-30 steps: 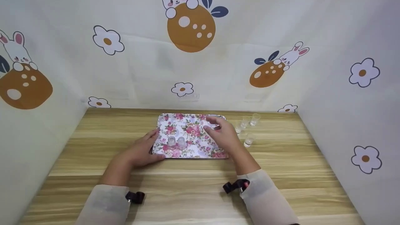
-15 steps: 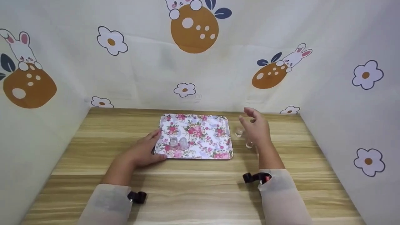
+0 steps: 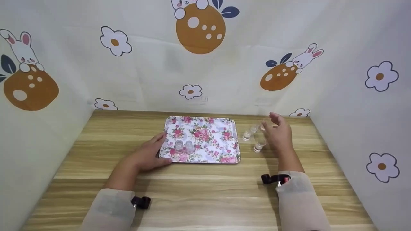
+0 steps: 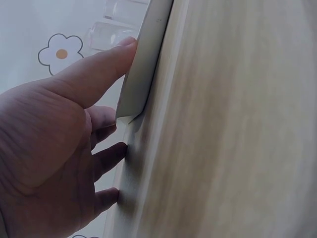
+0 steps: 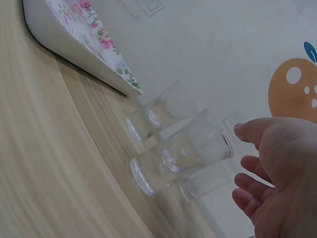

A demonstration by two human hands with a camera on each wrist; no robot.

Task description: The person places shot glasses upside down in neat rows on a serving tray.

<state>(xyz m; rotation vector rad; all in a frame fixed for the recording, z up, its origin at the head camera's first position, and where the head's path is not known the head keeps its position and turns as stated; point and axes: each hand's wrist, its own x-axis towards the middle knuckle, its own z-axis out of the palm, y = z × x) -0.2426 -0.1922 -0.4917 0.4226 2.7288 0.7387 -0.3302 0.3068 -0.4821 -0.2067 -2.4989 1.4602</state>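
My left grip (image 3: 149,155) holds the tray (image 3: 208,142); my right grip (image 3: 280,133) hangs wide near the glass (image 5: 181,152), likely light, slick, fragile: I'd pinch its sides gently.

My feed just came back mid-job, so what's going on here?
A person's left hand holds the near left corner of a floral tray, with two small glasses on it. Their right hand is beside more clear glasses on the table, to the tray's right, without plainly gripping any.
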